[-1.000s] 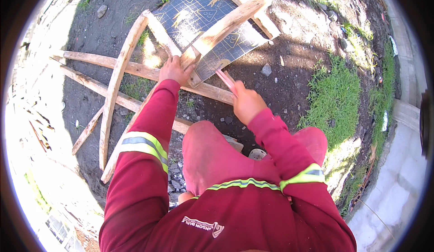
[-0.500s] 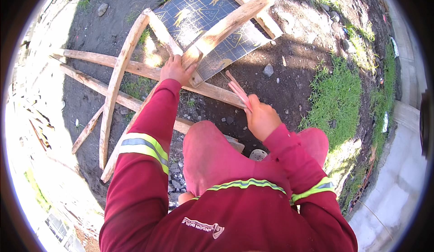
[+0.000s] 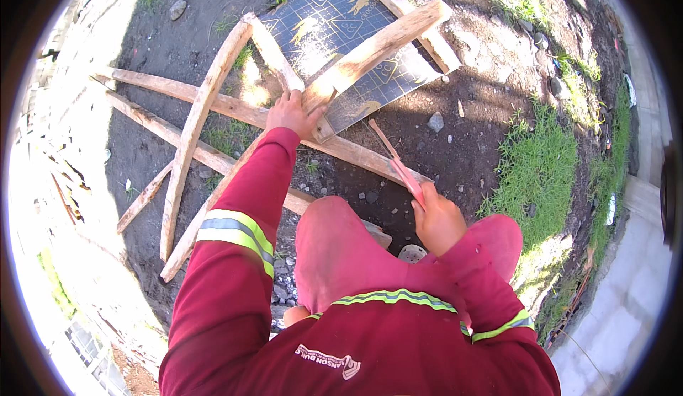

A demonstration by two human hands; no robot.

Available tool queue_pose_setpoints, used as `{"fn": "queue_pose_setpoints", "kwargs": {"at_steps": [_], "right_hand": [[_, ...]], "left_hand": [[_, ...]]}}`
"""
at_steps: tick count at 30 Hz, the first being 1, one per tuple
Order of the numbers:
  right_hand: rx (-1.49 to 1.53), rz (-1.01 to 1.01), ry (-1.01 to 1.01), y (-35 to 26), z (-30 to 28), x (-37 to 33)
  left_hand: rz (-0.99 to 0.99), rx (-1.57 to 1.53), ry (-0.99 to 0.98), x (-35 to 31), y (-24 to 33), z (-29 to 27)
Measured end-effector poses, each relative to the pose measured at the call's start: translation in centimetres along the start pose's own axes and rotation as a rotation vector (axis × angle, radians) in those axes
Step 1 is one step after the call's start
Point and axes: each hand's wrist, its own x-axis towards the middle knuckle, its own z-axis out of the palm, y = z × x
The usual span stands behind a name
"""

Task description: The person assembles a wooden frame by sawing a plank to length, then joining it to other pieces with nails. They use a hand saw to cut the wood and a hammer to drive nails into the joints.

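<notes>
Fingers of my right hand [image 3: 439,220] are curled closed around the near end of a pink-handled tool [image 3: 407,177], in front of my bent right knee. The tool slants up and to the left, its narrow brownish far part reaching near the corner of the dark gridded panel [image 3: 324,15]; I cannot tell what kind of tool it is. My left hand [image 3: 287,116] rests on the timbers where several meet, thumb spread away from the other fingers, at the near end of a thick squared timber [image 3: 384,46]. The fingertips are partly hidden, so I cannot tell whether they grip it or only press.

That timber slopes up to the right over the panel, which has pale dust scattered on it. Just in front of my left hand, a long pole [image 3: 359,157] runs across toward my right hand. To the left, a bent pole [image 3: 193,122] crosses over it and over a lower pole [image 3: 153,133]. On the soil at the right are a grey stone [image 3: 435,121] and, farther off, a grass patch [image 3: 538,161].
</notes>
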Motion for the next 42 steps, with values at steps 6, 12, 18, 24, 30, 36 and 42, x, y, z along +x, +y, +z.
{"fn": "queue_pose_setpoints", "kwargs": {"at_steps": [6, 12, 18, 24, 30, 36, 42], "right_hand": [[-0.052, -0.010, 0.052, -1.1, 0.9, 3.3], [0.023, -0.068, 0.046, -0.8, 3.7, 7.7], [-0.027, 0.080, -0.033, -0.1, -2.1, -2.8], [0.016, -0.085, 0.052, -2.5, 3.5, 10.7], [-0.081, 0.146, -0.073, 1.1, -1.5, -4.0], [-0.089, -0.032, 0.009, -1.5, 2.8, 9.4], [-0.008, -0.110, 0.049, 1.3, 2.2, 3.3]], "left_hand": [[0.019, -0.006, 0.096, -0.3, -0.3, 0.9], [0.008, 0.034, 0.015, 0.0, -0.2, 0.4], [0.027, -0.012, 0.085, -0.3, -0.6, 1.0], [-0.005, 0.014, 0.028, -0.6, 0.2, 0.2], [0.019, -0.017, 0.072, -0.6, -0.3, 0.8], [0.003, -0.001, -0.003, -0.8, 0.5, -0.4], [-0.026, -0.041, -0.017, -0.8, 0.5, -0.6]]}}
